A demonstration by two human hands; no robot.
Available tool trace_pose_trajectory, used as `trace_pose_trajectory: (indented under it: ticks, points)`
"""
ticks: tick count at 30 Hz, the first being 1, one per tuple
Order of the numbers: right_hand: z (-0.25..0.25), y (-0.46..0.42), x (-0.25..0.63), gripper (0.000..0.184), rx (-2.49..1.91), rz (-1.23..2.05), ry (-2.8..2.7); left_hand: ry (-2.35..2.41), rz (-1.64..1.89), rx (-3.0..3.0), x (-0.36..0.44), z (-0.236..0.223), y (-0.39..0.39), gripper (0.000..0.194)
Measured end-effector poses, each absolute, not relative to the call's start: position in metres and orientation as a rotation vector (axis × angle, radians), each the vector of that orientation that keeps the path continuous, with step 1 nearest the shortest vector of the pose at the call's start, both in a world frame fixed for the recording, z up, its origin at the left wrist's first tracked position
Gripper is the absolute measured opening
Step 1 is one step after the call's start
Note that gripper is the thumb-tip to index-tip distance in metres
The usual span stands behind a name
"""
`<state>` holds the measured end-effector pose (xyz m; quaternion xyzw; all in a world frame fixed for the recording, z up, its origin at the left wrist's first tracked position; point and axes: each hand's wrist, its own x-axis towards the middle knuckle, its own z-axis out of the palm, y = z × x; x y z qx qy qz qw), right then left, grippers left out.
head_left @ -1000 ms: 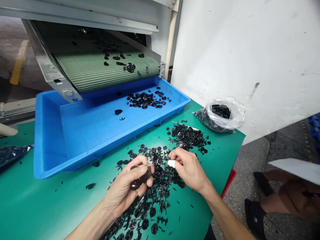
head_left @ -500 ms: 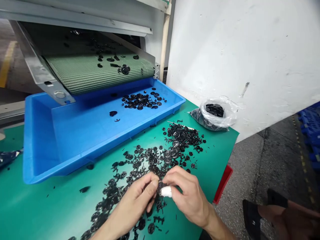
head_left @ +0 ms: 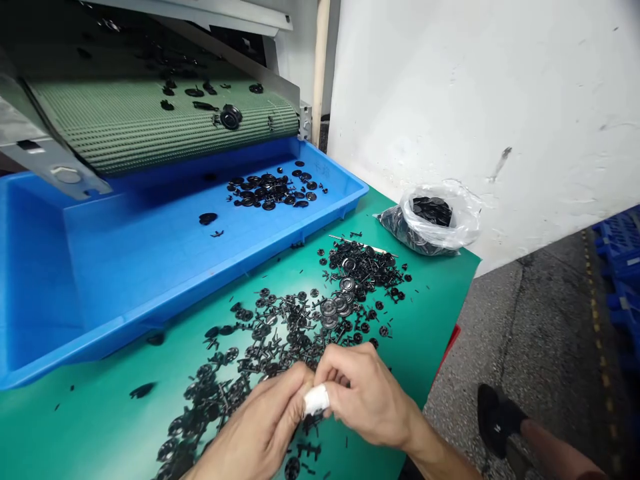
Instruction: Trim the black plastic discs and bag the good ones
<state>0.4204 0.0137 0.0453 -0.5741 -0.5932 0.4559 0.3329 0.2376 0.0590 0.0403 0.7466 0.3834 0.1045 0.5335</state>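
Observation:
My left hand (head_left: 270,417) is closed, thumb and fingers pinched together just above the front of a heap of small black plastic parts (head_left: 295,327). Against its fingertips is my right hand (head_left: 367,393), also closed in a pinch, with white tape (head_left: 316,399) wrapped around the thumb. The fingers hide whatever small piece is between them. Round discs, spoked wheels and little branched sticks make up the heap, which spreads over the green tabletop (head_left: 100,413) in front of and under both hands.
A blue tray (head_left: 145,267) with more black discs stands under the end of a green conveyor belt (head_left: 165,140) carrying loose parts. An open clear plastic bag (head_left: 465,220) of black pieces sits at the table's right corner, by a white wall (head_left: 425,87). Someone's foot (head_left: 493,417) shows lower right.
The view has shifted slightly, so the tray and belt appear farther left. My hands have come closer together, and the dark gap between their fingertips is now covered.

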Motion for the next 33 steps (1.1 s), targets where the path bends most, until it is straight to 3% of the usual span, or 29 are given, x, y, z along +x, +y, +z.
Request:
trace_pose_trajectory:
  ticks: [2,6,8,16,21,28,33]
  points:
    - [0.046,0.021,0.429,0.019,-1.540,1.112,-1.636,0.953,0.267,1.701,0.240,0.046,0.064,0.031]
    - [0.048,0.045,0.456,0.032,-1.876,0.483,-1.851,0.886,0.280,1.333,0.242,0.052,0.078,0.032]
    - [0.047,0.056,0.465,0.035,-2.024,0.351,-1.961,0.822,0.275,1.115,0.243,0.051,0.082,0.033]
    - [0.044,0.055,0.467,0.025,-1.837,0.594,-1.748,0.625,0.446,0.677,0.243,0.052,0.080,0.033]
    - [0.048,0.029,0.458,0.039,-1.656,0.814,-1.497,0.605,0.482,0.616,0.240,0.049,0.081,0.036]
    - [0.044,-0.003,0.427,0.044,-1.583,0.891,-1.289,0.756,0.432,0.633,0.251,0.045,0.068,0.016]
    - [0.051,-0.011,0.415,0.037,-1.594,1.008,-1.385,0.872,0.321,1.051,0.258,0.047,0.052,0.039]
